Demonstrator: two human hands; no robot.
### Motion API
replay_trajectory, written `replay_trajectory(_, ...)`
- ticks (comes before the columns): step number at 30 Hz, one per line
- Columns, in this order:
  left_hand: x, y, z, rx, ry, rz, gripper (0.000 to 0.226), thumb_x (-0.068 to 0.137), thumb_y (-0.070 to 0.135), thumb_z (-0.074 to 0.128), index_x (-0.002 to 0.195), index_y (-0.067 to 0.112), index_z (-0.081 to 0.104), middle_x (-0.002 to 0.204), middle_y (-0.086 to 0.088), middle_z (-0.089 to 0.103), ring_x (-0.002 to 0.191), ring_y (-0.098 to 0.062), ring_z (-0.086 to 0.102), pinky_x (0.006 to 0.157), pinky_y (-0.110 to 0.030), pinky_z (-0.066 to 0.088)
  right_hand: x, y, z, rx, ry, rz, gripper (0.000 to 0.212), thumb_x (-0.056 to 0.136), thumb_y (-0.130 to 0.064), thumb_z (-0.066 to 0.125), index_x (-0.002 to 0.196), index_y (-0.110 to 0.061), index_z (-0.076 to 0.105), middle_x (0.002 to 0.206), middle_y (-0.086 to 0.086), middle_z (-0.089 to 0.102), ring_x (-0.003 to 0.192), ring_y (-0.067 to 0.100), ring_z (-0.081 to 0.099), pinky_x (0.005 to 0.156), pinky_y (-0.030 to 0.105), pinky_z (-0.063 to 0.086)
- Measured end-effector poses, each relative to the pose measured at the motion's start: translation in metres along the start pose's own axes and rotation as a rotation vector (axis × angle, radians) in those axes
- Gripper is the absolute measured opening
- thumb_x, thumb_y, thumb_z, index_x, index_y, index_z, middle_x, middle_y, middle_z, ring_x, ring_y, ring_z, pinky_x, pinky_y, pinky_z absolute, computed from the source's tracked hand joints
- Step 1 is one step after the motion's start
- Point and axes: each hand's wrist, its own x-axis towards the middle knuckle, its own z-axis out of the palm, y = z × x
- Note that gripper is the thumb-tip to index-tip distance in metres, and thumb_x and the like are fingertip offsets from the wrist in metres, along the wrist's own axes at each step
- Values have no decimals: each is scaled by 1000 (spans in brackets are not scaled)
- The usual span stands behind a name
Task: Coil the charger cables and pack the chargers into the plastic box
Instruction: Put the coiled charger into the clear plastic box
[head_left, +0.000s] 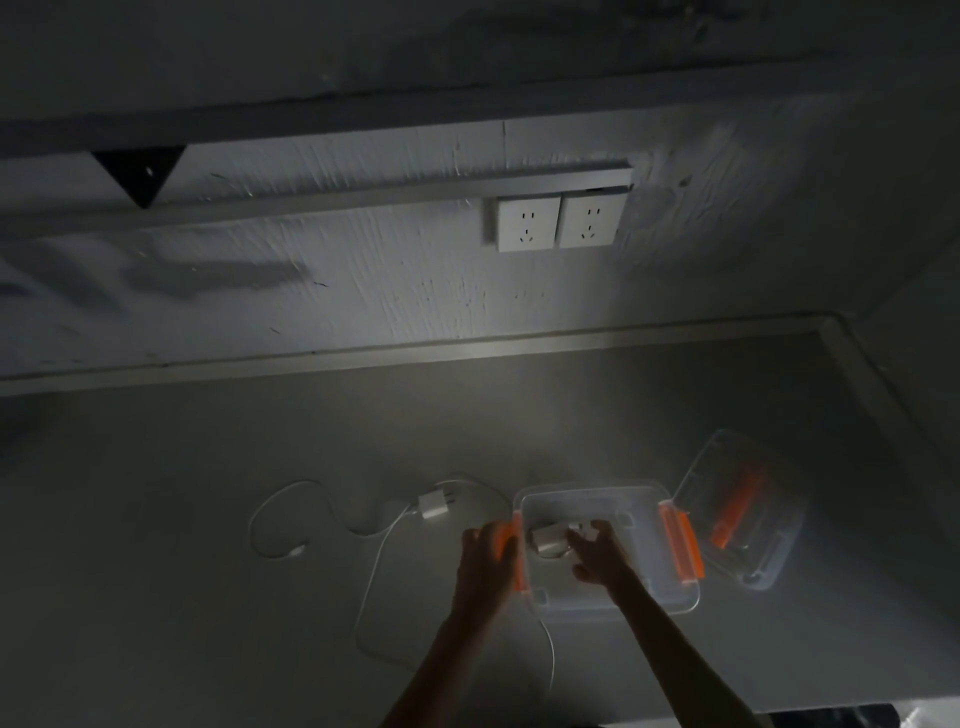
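Observation:
A clear plastic box (644, 525) with orange side latches stands on the dim desk. My left hand (485, 558) grips its left rim over the orange latch. Inside the box my right hand (597, 553) reaches with spread fingers, touching a white charger (548, 538) that lies on the bottom; whether it pinches it I cannot tell. A second white charger (434, 505) lies on the desk left of the box, its white cable (374, 571) spread in loose loops across the surface and running toward me.
The box's clear lid (743, 509) with an orange handle leans at the right of the box. Two white wall sockets (558, 222) sit on the wall behind the desk. The desk's raised edge runs along the back and right.

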Motion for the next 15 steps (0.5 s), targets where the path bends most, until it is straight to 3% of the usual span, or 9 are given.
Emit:
replay_trajectory(2,1,-8,-10,-9,63,14,28,97,29,49,119,15,59,116,-8,59,115,-23,53,90,-25,38,-14,-6,-7,-81,67,-62,59,91,-23,61,138,-3,34,97,12,58,68,20,59,55,31,55)
replay_trajectory(4,5,-25,-22,47,127,33,28,97,21,48,119,10,61,118,-12,63,115,-25,55,96,-29,39,-35,-15,-12,-226,192,-153,48,91,-21,58,134,-5,43,109,15,62,88,26,63,72,35,53)
replay_trajectory(5,9,-36,-29,76,171,42,26,96,18,50,116,8,63,115,-13,65,112,-27,58,96,-32,41,-48,-19,-11,-278,278,-202,40,92,-19,56,129,-8,49,112,14,63,92,25,62,73,31,48)
replay_trajectory(9,41,-92,-58,246,347,136,9,84,4,61,91,6,67,83,-16,68,81,-34,67,71,-38,51,-113,-47,18,-246,522,-499,18,94,-11,48,106,-17,61,95,5,68,64,7,56,52,14,39)
replay_trajectory(12,83,-120,-62,455,223,218,33,65,5,77,93,7,61,79,-17,65,71,-39,64,65,-40,54,-140,-62,49,-271,441,-571,21,96,-18,46,102,-25,65,101,-7,64,76,9,64,63,25,54)
replay_trajectory(15,114,-128,-57,544,54,282,62,49,17,89,103,8,60,86,-19,66,74,-40,64,66,-40,55,-149,-67,78,-252,369,-626,18,92,-17,53,94,-26,68,103,-5,68,92,14,67,71,24,51)
